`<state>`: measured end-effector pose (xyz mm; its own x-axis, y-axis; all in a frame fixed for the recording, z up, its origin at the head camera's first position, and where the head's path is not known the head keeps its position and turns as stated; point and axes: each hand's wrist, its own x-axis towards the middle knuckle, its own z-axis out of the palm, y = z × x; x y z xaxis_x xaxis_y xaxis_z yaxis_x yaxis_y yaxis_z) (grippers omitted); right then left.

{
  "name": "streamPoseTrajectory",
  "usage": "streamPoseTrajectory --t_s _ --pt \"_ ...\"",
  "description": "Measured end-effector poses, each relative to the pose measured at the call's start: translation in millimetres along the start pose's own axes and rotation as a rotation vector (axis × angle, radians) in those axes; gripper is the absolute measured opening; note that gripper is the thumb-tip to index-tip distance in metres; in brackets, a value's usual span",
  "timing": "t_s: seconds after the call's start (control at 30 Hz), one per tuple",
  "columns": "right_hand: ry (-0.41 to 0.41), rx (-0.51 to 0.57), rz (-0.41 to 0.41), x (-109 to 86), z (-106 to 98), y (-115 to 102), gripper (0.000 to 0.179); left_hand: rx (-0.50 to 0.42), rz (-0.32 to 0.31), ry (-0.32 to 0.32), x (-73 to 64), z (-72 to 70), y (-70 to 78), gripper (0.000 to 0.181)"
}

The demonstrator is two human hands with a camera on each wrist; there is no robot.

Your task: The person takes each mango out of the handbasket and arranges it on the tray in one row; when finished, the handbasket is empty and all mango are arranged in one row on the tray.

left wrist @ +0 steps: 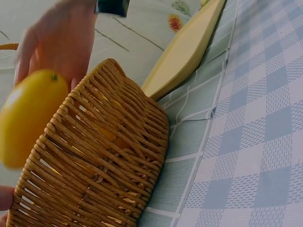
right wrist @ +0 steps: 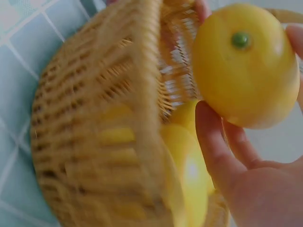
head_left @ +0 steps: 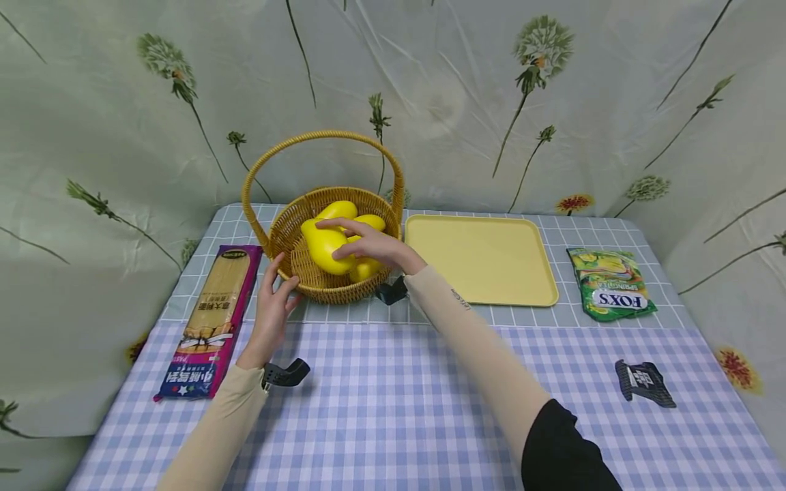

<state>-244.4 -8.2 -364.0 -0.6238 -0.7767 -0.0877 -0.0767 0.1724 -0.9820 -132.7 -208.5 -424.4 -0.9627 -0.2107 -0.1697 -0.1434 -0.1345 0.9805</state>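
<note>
My right hand holds a large yellow lemon above the wicker basket, thumb and fingers on its sides. The right wrist view shows a green stem nub on this lemon. More yellow lemons lie inside the basket, partly covered by the held one and my hand. At the basket's near left rim, my left hand grips the edge with thumb and fingers. Only bits of those fingers show in the left wrist view, beside the woven wall.
Left of the basket lies a long pasta package. A yellow tray is at its right, with a green FOX'S bag farther right. A small black packet lies at the near right. The basket's tall handle arches overhead.
</note>
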Motion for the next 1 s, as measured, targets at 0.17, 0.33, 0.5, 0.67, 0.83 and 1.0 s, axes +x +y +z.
streamPoseTrajectory --t_s 0.17,0.33,0.5,0.67,0.83,1.0 --pt "0.012 0.028 -0.021 -20.9 -24.9 -0.7 0.061 -0.018 0.000 0.003 1.2 1.3 -0.2 0.059" --pt "0.043 0.032 -0.018 -48.0 -49.8 0.7 0.061 -0.016 -0.005 0.007 1.3 0.9 -1.0 0.058" --pt "0.101 0.038 0.015 -75.0 -71.6 7.4 0.061 0.000 -0.010 0.012 1.4 0.5 -1.2 0.058" --pt "0.167 0.052 0.047 -97.5 -88.2 20.6 0.060 -0.001 -0.015 0.015 1.3 0.6 -0.1 0.058" --pt "0.254 0.067 0.085 -110.4 -95.0 42.3 0.061 0.006 -0.018 0.012 1.4 0.2 0.2 0.058" --pt "0.355 0.047 0.147 -113.2 -90.5 65.5 0.061 0.004 -0.018 0.011 1.9 0.7 -0.3 0.058"
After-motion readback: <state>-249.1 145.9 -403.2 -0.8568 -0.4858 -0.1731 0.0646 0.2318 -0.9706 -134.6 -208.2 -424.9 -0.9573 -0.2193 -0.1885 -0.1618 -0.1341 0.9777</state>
